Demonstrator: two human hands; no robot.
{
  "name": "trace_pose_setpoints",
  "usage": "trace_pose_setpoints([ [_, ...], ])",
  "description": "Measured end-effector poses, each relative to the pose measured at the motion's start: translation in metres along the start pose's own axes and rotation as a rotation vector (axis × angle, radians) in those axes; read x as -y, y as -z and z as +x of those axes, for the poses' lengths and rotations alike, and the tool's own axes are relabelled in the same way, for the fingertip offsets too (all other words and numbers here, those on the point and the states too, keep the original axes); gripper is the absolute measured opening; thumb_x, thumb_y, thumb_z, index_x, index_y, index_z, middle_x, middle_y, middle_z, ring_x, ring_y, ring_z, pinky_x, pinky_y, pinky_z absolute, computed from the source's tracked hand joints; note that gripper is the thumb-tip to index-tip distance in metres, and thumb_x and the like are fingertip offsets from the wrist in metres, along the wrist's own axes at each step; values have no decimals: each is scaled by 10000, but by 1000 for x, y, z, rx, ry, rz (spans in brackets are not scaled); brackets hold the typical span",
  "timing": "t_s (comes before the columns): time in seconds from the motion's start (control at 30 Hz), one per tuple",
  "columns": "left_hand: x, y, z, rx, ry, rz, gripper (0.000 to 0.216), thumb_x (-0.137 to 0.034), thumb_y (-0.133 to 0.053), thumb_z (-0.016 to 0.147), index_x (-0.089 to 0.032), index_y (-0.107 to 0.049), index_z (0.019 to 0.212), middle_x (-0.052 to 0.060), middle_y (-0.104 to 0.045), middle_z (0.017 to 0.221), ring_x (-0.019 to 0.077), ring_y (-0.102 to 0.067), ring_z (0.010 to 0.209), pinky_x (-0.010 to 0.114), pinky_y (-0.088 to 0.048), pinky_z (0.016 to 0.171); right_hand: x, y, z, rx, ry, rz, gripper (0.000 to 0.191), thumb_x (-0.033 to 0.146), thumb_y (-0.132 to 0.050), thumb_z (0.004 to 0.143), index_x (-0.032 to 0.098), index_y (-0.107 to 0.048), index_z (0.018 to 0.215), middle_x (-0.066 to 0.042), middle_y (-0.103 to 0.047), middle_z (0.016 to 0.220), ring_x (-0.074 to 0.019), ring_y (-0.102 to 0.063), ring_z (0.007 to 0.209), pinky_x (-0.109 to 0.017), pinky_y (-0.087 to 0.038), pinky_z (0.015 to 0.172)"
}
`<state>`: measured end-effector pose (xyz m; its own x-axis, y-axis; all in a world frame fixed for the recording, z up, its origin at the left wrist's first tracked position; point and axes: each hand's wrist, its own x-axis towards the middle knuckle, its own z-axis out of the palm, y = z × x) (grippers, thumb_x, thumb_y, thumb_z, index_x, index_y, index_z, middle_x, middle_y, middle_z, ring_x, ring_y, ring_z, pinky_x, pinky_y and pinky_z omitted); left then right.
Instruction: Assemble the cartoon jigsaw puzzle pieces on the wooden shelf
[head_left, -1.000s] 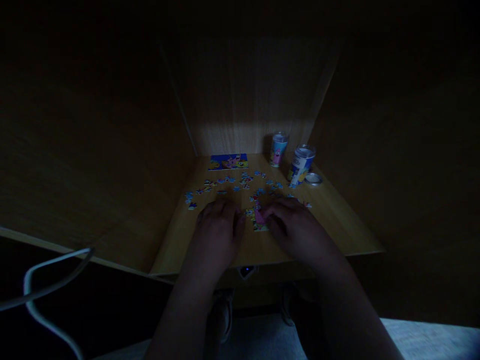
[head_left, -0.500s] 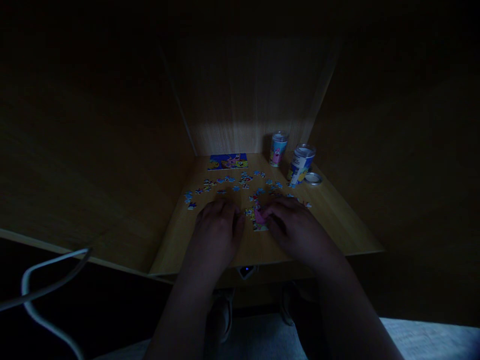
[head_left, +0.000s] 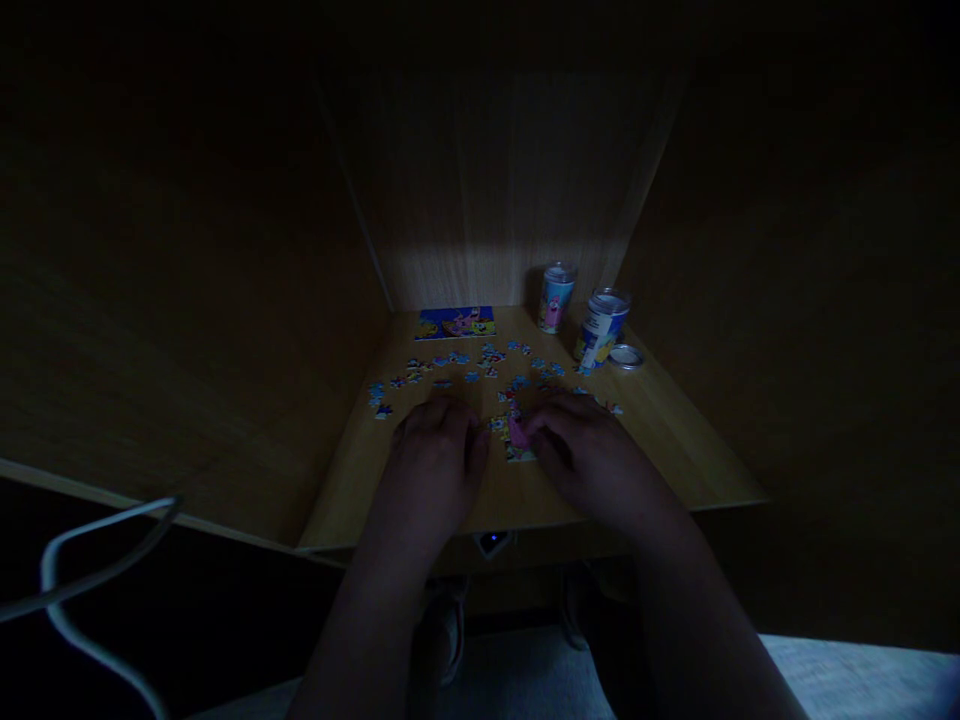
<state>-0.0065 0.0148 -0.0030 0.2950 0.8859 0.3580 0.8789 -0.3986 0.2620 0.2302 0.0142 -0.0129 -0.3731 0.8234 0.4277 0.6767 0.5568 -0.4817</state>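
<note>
A partly joined jigsaw puzzle lies on the wooden surface between my hands, showing a pink figure and a yellow face. On its right side, my right hand has thumb and forefinger drawn together at the pink part; the piece there is mostly covered by the fingers. My left hand rests on the wood just left of the puzzle, fingers loosely bent, with nothing visible in it. Several loose puzzle pieces spread in an arc beyond both hands. The light is dim, so fingertips are hard to make out.
A picture card lies at the back left. Two printed cans with clear tops stand at the back right, beside a round lid. Wooden panels enclose the surface. A white cable loops at lower left.
Hardly anything differs. Both hands stay at the puzzle with only slight shifts, and the pieces, cans and card have not moved.
</note>
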Motion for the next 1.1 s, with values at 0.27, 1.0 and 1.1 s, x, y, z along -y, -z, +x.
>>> trace_pose_setpoints([
  [0.27,1,-1,0,-4,-4,-14,115,-226,-672,1096,-234,-623,992,87,-708,1070,319,-685,1057,515,-579,1004,1,0,0,6,-15,-6,213,103,-626,1078,263,-767,1070,-52,-813,1156,-258,-754,1140,-468,-565,1068],
  [1.0,1,-1,0,-8,-10,-10,106,-229,-663,1099,-232,-631,999,97,-719,1094,321,-687,1066,518,-586,1005,2,2,1,14,-10,-1,207,105,-620,1087,258,-759,1084,-51,-812,1166,-264,-753,1151,-476,-567,1064],
  [1.1,2,-1,0,-5,-10,-5,129,-226,-660,1103,-234,-616,981,96,-716,1084,319,-686,1056,519,-585,1002,2,1,1,12,-13,-3,206,104,-629,1087,262,-761,1079,-48,-812,1170,-263,-755,1143,-477,-566,1059],
])
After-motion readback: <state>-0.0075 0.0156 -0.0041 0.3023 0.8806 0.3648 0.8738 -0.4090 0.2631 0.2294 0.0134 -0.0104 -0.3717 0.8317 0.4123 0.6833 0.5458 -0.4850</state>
